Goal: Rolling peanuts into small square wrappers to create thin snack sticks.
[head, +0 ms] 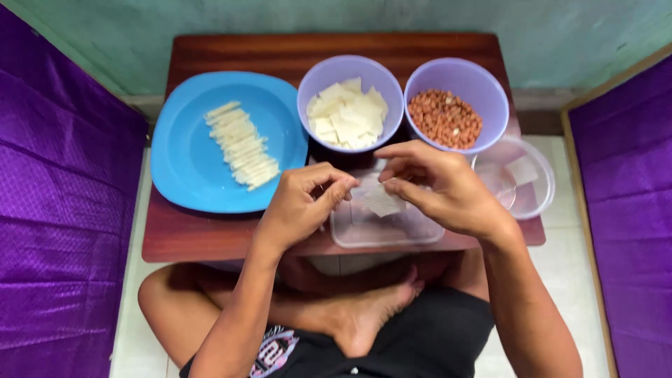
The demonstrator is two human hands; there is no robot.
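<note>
Glossy wooden table [210,238]; smooth plastic plate [182,168]; shiny cloth [56,210].

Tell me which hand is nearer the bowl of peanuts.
Right. The right hand is just below the bowl of peanuts; the left hand is farther off, toward the blue plate.

You are holding a small, pale, thin square wrapper sheet [381,201] between your two hands, just above a clear rectangular plastic container [364,231] that is sitting at the near edge of the worktop. The sheet is lying roughly flat, slightly tilted, its edges pinched by your fingertips.
</note>
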